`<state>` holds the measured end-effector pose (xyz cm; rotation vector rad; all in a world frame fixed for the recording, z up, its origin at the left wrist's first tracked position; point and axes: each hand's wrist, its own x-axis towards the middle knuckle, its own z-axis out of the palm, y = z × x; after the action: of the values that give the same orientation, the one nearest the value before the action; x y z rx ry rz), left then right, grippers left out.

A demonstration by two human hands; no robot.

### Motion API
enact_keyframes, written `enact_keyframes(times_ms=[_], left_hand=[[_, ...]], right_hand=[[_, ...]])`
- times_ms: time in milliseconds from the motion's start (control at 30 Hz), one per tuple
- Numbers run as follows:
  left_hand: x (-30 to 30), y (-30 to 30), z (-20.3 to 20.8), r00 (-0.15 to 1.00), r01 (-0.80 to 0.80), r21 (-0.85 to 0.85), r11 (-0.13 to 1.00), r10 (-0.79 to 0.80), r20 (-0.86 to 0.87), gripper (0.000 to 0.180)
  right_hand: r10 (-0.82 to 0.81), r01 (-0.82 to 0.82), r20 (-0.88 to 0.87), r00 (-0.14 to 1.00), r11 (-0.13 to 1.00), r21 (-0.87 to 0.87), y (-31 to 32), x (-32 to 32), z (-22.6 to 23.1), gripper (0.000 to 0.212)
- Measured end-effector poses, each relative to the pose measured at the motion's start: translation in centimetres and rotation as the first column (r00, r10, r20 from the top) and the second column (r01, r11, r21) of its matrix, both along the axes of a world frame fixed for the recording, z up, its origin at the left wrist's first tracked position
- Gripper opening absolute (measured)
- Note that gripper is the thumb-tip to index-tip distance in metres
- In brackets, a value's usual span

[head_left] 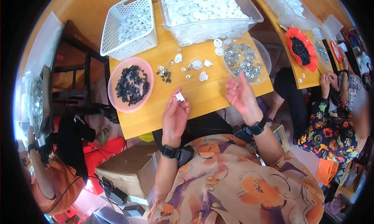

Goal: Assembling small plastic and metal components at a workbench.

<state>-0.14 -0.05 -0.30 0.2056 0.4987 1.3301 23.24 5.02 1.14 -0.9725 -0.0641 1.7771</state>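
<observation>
My left hand (175, 114) is over the table's near edge, fingers curled and closed on a small white plastic part (180, 96). Palm up, my right hand (243, 97) has its fingers apart and nothing in it. It is just in front of a clear round tray (266, 64) of small metal pieces (242, 58). Left of my left hand stands a pink bowl (118, 102) with many small black parts (132, 86). Between the two lie a small heap of black pieces (166, 76) and several loose white round parts (197, 64).
At the back of the wooden table (210, 95) stand a white perforated basket (130, 52) and a clear bin (212, 22), both filled with white parts. Right, co-workers' hands (330, 79) are beside another table with a red dish (311, 66). A cardboard box (124, 167) stands at lower left.
</observation>
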Motion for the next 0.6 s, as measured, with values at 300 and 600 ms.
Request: enact_keyframes(times_ms=[300,600], left_hand=[[0.4,-0.3,0.3,0.998,0.050,0.055,0.997,-0.053,0.046,0.043],[0.8,-0.6,1.3,0.979,0.050,-0.036,0.998,-0.056,-0.194,0.036]], right_hand=[[0.006,-0.751,0.876,0.482,0.519,0.409,-2.0,-8.0,5.1,0.031],[-0.183,-0.750,0.892,0.414,0.487,0.448,-0.8,-9.7,2.8,0.025]])
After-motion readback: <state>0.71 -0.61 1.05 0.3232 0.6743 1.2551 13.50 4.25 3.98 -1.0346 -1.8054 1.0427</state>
